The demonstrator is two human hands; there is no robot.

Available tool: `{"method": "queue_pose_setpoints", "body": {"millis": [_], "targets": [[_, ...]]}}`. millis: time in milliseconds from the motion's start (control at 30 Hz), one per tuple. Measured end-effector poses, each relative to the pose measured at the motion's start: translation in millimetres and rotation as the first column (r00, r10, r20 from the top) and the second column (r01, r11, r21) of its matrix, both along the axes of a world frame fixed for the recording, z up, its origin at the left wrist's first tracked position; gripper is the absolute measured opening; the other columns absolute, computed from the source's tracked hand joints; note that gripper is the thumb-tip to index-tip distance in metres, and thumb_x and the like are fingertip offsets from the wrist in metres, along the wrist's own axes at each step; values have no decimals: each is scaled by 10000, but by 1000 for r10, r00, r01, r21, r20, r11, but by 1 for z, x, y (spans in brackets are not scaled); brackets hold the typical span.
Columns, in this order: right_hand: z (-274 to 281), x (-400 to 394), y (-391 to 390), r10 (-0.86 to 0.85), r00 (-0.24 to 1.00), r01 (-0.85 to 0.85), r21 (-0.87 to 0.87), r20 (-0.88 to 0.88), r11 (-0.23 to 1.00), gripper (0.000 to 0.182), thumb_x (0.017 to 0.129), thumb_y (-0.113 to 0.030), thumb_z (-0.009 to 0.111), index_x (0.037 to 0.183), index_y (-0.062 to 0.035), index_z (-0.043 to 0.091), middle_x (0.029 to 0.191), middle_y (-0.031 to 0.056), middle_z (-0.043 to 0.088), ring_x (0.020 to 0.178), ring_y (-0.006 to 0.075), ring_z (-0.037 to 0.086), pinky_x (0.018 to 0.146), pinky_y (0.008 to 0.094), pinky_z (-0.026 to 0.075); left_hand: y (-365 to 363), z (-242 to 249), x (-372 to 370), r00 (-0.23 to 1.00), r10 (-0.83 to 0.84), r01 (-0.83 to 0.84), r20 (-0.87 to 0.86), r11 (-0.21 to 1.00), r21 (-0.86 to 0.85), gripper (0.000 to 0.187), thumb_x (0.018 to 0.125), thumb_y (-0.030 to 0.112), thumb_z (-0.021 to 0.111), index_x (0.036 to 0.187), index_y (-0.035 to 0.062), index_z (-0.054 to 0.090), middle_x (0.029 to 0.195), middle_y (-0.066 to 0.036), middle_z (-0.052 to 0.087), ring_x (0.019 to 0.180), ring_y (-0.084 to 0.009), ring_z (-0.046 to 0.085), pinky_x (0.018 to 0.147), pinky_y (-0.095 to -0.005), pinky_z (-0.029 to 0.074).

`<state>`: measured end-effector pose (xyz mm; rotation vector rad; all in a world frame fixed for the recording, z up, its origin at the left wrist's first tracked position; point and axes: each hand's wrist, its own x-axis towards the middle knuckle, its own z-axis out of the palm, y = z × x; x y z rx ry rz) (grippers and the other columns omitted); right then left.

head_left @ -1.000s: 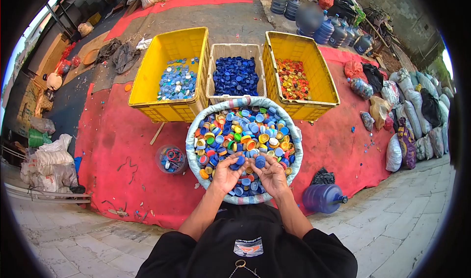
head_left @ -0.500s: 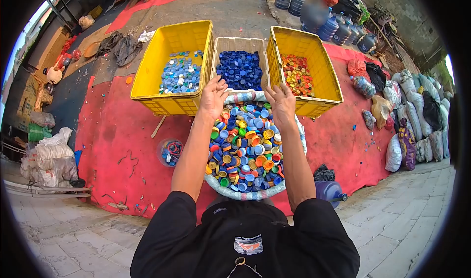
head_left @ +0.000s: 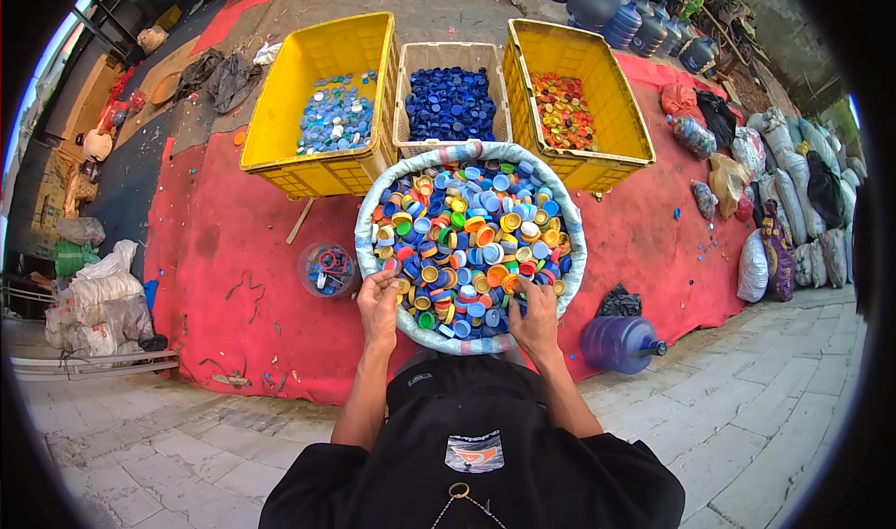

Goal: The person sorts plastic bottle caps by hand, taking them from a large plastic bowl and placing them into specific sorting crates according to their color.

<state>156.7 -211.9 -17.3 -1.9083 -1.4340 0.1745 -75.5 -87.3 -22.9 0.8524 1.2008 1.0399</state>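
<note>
A round sack with a rolled, striped rim [head_left: 371, 219] stands in front of me, full of mixed-colour plastic bottle caps [head_left: 471, 240]. At its left edge, my left hand [head_left: 378, 310] has its fingers drawn together over the rim; what they pinch, if anything, is too small to make out. My right hand [head_left: 535, 319] reaches over the near right part of the sack, its fingers curled down against the caps. Whether a cap is between those fingertips is hidden.
Beyond the sack stand a yellow crate [head_left: 280, 90] with light-blue caps, a whitish crate [head_left: 403, 90] with dark-blue caps, and another yellow crate [head_left: 621, 109] with red, orange and yellow caps. A clear tub [head_left: 329, 270] sits left; a large water jug [head_left: 621, 345] lies right.
Both hands have come back from beside the crates to the near part of the sack, and their fingers have drawn in. The view has shifted slightly.
</note>
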Motion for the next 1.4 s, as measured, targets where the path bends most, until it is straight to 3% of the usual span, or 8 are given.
{"method": "queue_pose_setpoints", "body": {"millis": [267, 533, 700, 767, 833, 933, 1067, 1400], "targets": [[-12, -28, 26, -27, 985, 42, -85, 168, 995, 564, 738, -118, 760, 1253, -29, 549, 933, 10, 700, 907, 216, 530, 811, 394, 336, 4, 10, -4, 991, 132, -123, -38, 975, 185, 200, 877, 114, 678, 1020, 13, 583, 843, 5, 593, 643, -31, 472, 582, -198, 396], [-19, -29, 31, -70, 985, 85, -88, 160, 992, 495, 745, -127, 751, 1204, -50, 584, 852, -39, 686, 902, 191, 535, 812, 399, 305, -11, 7, 17, 824, -4, 286, -567, 866, 409, 293, 789, 113, 734, 1049, 24, 633, 858, -49, 661, 722, -152, 534, 663, -301, 438], [-2, -22, 25, -98, 978, 106, 36, -182, 994, 504, 754, -92, 745, 1215, -16, 559, 812, 10, 690, 932, 197, 595, 857, 373, 390, -9, 2, 47, 627, 69, 516, -776, 709, 480, 381, 730, 104, 752, 1083, 41, 624, 917, -32, 687, 883, -247, 518, 830, -388, 413], [6, -19, 23, -84, 870, 143, 85, -486, 986, 552, 745, -71, 761, 1237, 8, 523, 818, 39, 685, 908, 219, 626, 827, 340, 462, -4, 1, 56, 566, 103, 586, -818, 647, 487, 462, 713, 123, 767, 1137, 38, 606, 967, -23, 689, 857, -237, 516, 811, -394, 403], [-1, -13, 19, 30, 438, 197, 128, -898, 972, 499, 803, -53, 642, 1266, 9, 468, 837, 43, 620, 897, 218, 641, 793, 325, 507, 2, -2, 63, 522, 91, 642, -848, 613, 461, 515, 704, 137, 780, 1173, 38, 593, 997, -25, 686, 869, -237, 515, 804, -397, 397], [10, 0, 10, 135, -287, 299, 45, -948, 953, 337, 813, -106, 538, 1136, -10, 530, 853, 44, 580, 824, 210, 619, 710, 330, 500, 4, -6, 70, 418, 52, 681, -907, 642, 351, 584, 699, 140, 787, 1229, 43, 560, 1054, -34, 686, 936, -251, 516, 824, -411, 391], [-4, 9, -4, 252, -488, 264, 134, -836, 955, 303, 768, -186, 588, 1044, -61, 587, 867, 50, 578, 752, 190, 562, 697, 344, 487, 6, -8, 74, 410, 49, 690, -911, 636, 345, 595, 697, 114, 787, 1240, 49, 554, 1052, -34, 697, 942, -257, 524, 831, -408, 383], [-3, 2, -9, 192, -482, 226, 90, -855, 970, 259, 800, -156, 571, 1047, -79, 561, 880, 52, 602, 746, 183, 590, 738, 367, 502, 11, -11, 82, 377, 50, 707, -925, 629, 322, 529, 719, 117, 760, 1203, 50, 559, 971, -90, 691, 930, -280, 538, 793, -423, 371]]}}
